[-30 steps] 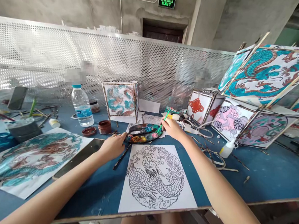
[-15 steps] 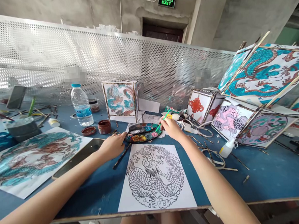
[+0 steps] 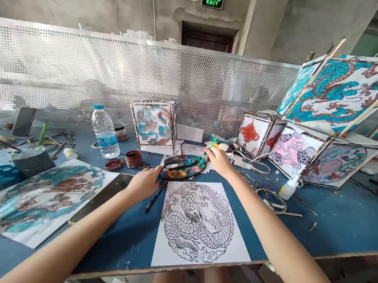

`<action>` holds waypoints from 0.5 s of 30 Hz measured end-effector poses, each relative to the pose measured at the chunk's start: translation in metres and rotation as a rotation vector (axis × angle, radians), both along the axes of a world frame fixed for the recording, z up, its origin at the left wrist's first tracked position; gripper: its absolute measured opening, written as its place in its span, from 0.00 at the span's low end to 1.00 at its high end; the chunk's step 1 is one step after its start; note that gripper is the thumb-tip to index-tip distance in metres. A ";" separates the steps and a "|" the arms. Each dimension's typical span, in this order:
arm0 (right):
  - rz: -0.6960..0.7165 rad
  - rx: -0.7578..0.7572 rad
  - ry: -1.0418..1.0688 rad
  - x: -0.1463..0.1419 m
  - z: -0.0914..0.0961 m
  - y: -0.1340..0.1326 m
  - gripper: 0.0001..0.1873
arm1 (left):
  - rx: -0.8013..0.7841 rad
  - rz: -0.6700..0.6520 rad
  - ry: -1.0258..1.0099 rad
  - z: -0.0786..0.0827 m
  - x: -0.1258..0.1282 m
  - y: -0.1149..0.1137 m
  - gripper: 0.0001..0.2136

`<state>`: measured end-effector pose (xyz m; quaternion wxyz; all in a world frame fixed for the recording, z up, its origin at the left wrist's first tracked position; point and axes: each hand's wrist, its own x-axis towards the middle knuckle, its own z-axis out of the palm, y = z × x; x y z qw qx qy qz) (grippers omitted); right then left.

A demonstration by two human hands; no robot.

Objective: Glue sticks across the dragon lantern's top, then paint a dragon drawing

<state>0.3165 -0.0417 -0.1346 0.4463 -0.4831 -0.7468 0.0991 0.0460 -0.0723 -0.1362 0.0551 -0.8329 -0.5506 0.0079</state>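
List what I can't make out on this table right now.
Green brush: tip too small in the head view to judge contact.
Palette: left end partly hidden by the left hand, head view.
Dark phone: near side partly hidden by the left forearm, head view.
Blue container: cut off by the head view's left edge.

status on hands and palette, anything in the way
Left hand at left end of palette. Right hand holding green brush, tip at palette. Dark stick near left hand, not blocking brush.

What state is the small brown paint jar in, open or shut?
Open: the jar has its mouth uncovered, and a brown lid lies beside it.
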 end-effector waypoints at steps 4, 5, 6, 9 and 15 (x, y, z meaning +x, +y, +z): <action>-0.007 0.007 0.025 -0.002 0.002 -0.002 0.11 | 0.004 -0.004 0.006 -0.001 -0.001 0.001 0.26; -0.013 0.016 0.039 -0.002 0.003 -0.003 0.11 | 0.004 -0.005 0.006 -0.001 -0.001 0.001 0.26; -0.024 0.029 0.058 -0.002 0.004 -0.004 0.11 | 0.005 -0.005 0.005 -0.001 -0.001 0.001 0.26; -0.055 0.068 0.123 -0.003 0.008 -0.009 0.12 | 0.006 0.000 0.000 0.000 -0.001 0.000 0.26; 0.056 0.018 0.239 -0.020 0.009 -0.019 0.14 | -0.001 0.010 0.000 -0.001 -0.001 -0.001 0.26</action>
